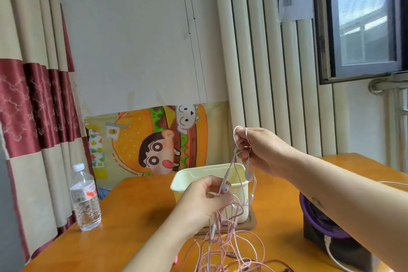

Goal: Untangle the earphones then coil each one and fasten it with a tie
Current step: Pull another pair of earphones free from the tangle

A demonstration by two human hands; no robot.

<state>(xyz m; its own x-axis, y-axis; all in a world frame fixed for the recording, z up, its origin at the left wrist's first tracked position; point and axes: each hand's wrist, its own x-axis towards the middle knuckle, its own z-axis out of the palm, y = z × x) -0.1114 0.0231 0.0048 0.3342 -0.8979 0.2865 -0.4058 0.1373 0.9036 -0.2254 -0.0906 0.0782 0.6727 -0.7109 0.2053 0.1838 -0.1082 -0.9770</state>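
Earphones (229,236) hang tangled above the table (136,210), pinched high by the right hand (256,150) and gripped lower by the left hand (205,201). Untangling seems underway; next, 1 strand needs drawing free.

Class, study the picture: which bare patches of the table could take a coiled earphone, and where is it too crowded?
Bare: the table between the water bottle and the cream tub, and the far right corner beyond the right hand. Crowded: near the front, where the earphone cables pile up below the left hand, and by the purple-rimmed box.
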